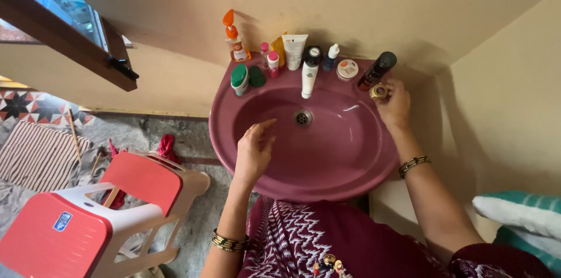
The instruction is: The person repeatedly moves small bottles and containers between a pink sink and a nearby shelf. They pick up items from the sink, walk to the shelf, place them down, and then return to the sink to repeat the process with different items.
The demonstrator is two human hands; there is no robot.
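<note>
Right hand [392,105] pinching small gold jar [378,91].

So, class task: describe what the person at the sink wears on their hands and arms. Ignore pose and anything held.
Both forearms are bare, with no sleeves reaching them. The left hand has a stack of gold and dark bangles at its wrist. The right hand has a similar, thinner gold and dark bangle. No rings can be made out.
</note>
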